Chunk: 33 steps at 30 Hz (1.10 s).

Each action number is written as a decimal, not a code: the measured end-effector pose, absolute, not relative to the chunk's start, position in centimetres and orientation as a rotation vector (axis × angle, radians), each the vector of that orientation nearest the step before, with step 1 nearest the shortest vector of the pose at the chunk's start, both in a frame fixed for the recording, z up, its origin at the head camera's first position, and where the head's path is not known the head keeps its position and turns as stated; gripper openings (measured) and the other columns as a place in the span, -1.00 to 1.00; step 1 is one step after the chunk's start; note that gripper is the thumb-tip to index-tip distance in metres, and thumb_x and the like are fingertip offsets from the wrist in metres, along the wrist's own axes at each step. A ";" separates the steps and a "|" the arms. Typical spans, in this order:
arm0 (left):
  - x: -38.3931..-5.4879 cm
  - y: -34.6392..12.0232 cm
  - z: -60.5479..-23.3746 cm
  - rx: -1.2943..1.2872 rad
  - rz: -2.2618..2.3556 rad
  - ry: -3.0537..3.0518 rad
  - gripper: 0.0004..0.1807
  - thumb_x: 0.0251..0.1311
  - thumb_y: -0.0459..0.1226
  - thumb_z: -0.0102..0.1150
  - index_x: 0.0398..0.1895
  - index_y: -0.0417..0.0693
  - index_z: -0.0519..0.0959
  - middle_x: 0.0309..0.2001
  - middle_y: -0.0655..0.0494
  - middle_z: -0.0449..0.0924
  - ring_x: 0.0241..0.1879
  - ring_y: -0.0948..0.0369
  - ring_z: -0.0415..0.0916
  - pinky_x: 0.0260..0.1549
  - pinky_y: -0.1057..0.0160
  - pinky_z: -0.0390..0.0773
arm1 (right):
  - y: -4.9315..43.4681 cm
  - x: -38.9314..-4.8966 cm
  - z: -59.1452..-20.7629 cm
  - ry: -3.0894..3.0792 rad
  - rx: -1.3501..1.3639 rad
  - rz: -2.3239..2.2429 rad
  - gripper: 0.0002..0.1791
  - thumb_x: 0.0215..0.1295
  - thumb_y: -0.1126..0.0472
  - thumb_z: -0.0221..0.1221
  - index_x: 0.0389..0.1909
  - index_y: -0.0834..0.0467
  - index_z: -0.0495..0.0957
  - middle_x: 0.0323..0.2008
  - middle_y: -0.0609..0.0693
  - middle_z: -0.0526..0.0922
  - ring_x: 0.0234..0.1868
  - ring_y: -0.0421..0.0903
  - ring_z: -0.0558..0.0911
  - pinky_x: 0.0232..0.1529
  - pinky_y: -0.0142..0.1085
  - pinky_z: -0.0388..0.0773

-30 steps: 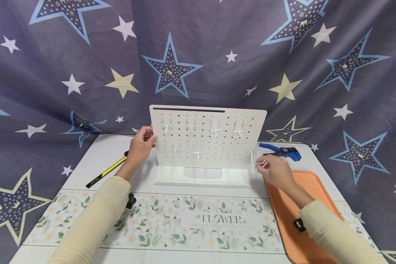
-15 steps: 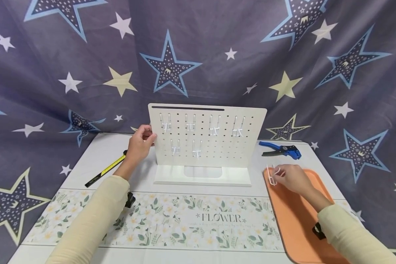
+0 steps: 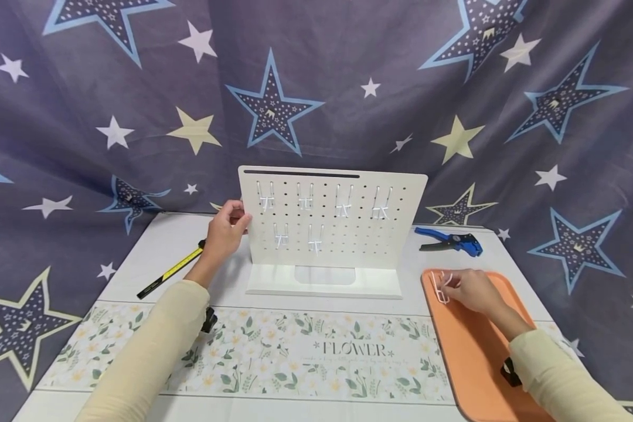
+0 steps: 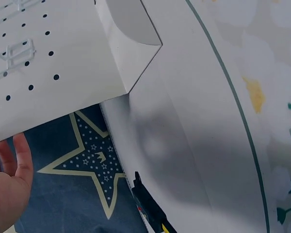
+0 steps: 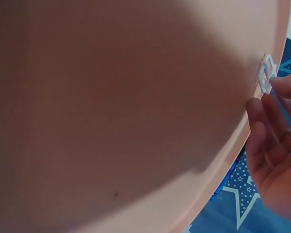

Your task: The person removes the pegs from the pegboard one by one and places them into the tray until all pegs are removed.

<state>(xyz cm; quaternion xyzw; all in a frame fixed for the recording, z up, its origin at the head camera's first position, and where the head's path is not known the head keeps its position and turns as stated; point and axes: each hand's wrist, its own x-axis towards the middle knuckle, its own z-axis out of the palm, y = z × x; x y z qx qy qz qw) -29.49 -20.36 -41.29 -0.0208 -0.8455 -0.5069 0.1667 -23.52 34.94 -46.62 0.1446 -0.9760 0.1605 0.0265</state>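
A white pegboard (image 3: 343,234) stands upright on its base, with several white wire hooks (image 3: 315,238) hung in two rows on its face. My left hand (image 3: 227,228) grips the board's left edge between thumb and fingers; the left wrist view shows fingers (image 4: 23,155) at that edge. Over the far left corner of the orange tray (image 3: 469,340), my right hand (image 3: 472,288) pinches a white wire hook (image 3: 439,288). In the right wrist view the hook (image 5: 266,74) sits at the fingertips close to the tray's rim; whether it touches the tray I cannot tell.
Behind the tray lies a blue-handled wire stripper (image 3: 450,241). A black and yellow utility knife (image 3: 171,272) is left of the board. A floral runner (image 3: 274,351) crosses the white table, and a star-patterned curtain (image 3: 316,88) hangs behind.
My right hand has carried the wire hook away from the board's right side, rightward and down over the tray. The left hand has stayed at the board's edge.
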 end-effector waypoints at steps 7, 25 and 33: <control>-29.4 -20.2 -41.4 -0.062 -1.422 -2.426 -0.76 0.46 -0.31 0.13 0.10 -0.19 0.46 -0.12 -0.14 0.56 -0.22 0.17 0.50 -0.36 0.59 0.67 | 35.0 -23.6 -47.0 -3.045 0.395 0.520 -0.88 0.28 0.17 0.32 -0.45 -0.05 0.72 -0.56 -0.23 0.69 -0.50 -0.29 0.56 -0.45 -0.42 0.43; -29.2 -20.3 -41.3 -0.067 -1.432 -2.429 -0.76 0.47 -0.29 0.13 0.09 -0.19 0.46 -0.11 -0.14 0.56 -0.21 0.16 0.50 -0.34 0.53 0.69 | 36.0 -22.3 -42.9 -2.917 0.365 0.550 -0.74 0.18 0.09 0.45 -0.16 0.11 0.71 -0.43 -0.09 0.73 -0.41 -0.16 0.66 -0.38 -0.28 0.59; -29.3 -20.3 -41.2 -0.058 -1.430 -2.437 -0.76 0.47 -0.29 0.12 0.10 -0.18 0.46 -0.11 -0.13 0.56 -0.21 0.17 0.50 -0.33 0.51 0.69 | 32.4 -22.4 -40.5 -2.691 0.411 0.531 -0.77 0.18 0.22 0.41 -0.15 0.17 0.71 -0.43 0.01 0.76 -0.42 -0.02 0.72 -0.47 -0.27 0.55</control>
